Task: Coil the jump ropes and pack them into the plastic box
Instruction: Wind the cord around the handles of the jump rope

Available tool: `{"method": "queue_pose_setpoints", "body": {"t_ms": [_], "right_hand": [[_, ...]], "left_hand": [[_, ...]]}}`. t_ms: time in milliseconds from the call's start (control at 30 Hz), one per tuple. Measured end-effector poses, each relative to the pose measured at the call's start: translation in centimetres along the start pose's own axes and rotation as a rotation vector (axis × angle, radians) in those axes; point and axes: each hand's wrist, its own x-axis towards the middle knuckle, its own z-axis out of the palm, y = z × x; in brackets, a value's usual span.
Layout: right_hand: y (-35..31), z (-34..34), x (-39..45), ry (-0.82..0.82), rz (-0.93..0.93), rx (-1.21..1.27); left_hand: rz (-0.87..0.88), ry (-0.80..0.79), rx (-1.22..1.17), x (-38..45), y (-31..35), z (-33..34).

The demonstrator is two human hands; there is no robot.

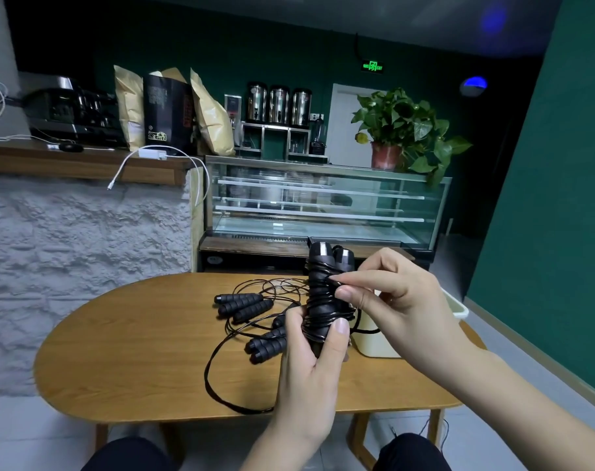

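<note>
My left hand (309,372) grips the lower end of a black jump rope (320,290), held upright with its two handles side by side and the cord wound round them. My right hand (391,297) pinches the cord at the middle of that bundle between thumb and forefinger. Several more black jump ropes (245,305) lie loose on the wooden table (136,348), handles together and thin cords tangled, one loop reaching the front edge. The cream plastic box (374,345) stands on the table's right side, mostly hidden behind my right hand.
Beyond the table stand a glass display case (323,202) and a stone-faced counter (85,232) with a wooden top. A potted plant (401,130) sits on the case. My knees show under the table's near edge. A green wall runs along the right.
</note>
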Motion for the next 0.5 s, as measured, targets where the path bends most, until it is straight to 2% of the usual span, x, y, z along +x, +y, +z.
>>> {"method": "queue_pose_setpoints", "body": {"t_ms": [200,367,500], "right_hand": [[0.7,-0.3,0.2,-0.033,-0.114,-0.116],[1.3,-1.0,0.6,-0.205,-0.24,-0.293],[1.0,-1.3,0.3,-0.222,-0.256,-0.373]], "left_hand": [[-0.011,0.014,-0.006,0.0,-0.2,0.0],[-0.064,-0.003,-0.043,0.0,0.0,0.1],[-0.093,-0.013,-0.09,-0.1,0.0,0.2]]}}
